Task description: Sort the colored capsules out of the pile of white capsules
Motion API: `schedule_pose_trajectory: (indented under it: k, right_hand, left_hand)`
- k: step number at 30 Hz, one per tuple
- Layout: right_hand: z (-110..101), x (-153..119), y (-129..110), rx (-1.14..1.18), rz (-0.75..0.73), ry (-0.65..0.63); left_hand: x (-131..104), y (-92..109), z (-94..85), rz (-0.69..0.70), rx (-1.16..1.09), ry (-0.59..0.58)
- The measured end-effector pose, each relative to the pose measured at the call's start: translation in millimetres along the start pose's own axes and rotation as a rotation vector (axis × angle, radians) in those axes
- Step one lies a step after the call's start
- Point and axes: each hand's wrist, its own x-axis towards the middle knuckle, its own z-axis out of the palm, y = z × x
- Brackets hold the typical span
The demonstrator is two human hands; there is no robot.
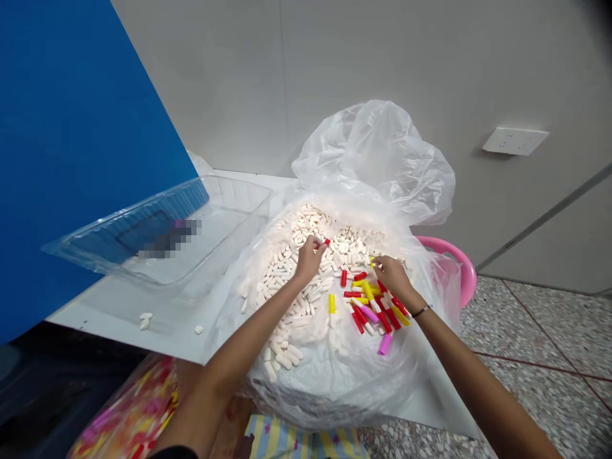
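My left hand (310, 258) is closed, its fingertips pinching a small red tube (327, 242) above a heap of short white rounded sticks (306, 296). To its right, my right hand (392, 273) is closed too, with a yellow tube (372, 261) at its fingertips. Just below the right hand lies a loose pile of white sticks with red, yellow and pink tubes (367, 313) on them. A single stick with a yellow tube (331, 303) lies apart, left of that pile. Everything rests on a spread clear plastic bag (354, 389).
A clear plastic tray (239, 245) stands on the left of the white table (167, 325), with a blurred-out item in it. A few white pieces (146, 320) lie in front. Behind the right side is a pink tub (466, 274). A blue panel (71, 127) borders the left.
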Motion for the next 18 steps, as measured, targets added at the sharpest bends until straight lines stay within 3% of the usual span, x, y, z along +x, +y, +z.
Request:
schedule_pose_trajectory:
  k: [3,9,13,18]
  right_hand:
    - [11.7,19.4,-8.4,0.048,-0.032,-0.039]
    - [17.3,30.9,-33.6,0.155,-0.021,-0.060]
    - [-3.0,8.3,-51.0,0.293,-0.013,-0.100]
    - [-41.1,-63.2,-82.2,0.613,-0.110,-0.377]
  left_hand:
    - [-58.0,20.8,-7.6,-0.129,-0.403,-0.091]
    - [-159.0,40.1,-1.5,-0.392,-0.807,-0.168]
    - [-185.3,35.2,-0.8,-0.543,-0.822,-0.111]
    - [-185.3,36.0,-5.9,-0.534,-0.593,0.001]
